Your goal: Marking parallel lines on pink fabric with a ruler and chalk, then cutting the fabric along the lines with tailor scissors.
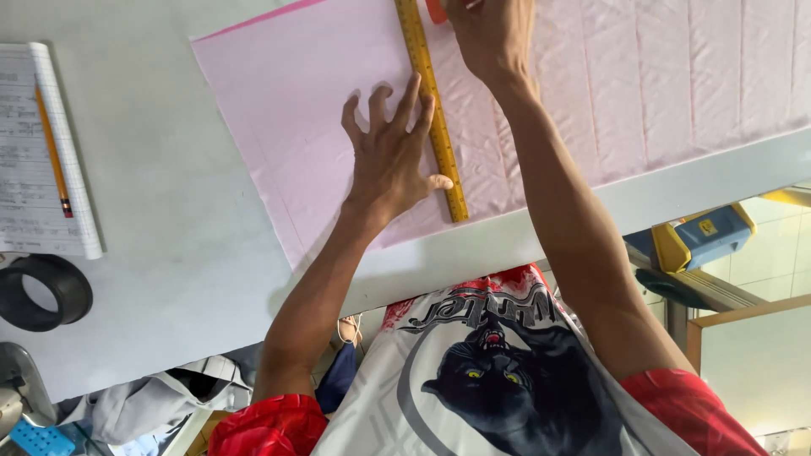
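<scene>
Flat on the grey table [169, 169] lies the thin pink cloth [296, 101], likely limp and slippery. Spread wide, the left hand [390, 156] presses the stiff yellow ruler [432, 110] down. Curled, the right hand [490, 34] pinches 1 orange marker [435, 10] beside it.

A pale grey worktable [169, 253] stands over a white tiled floor [781, 245] in daylight.
</scene>
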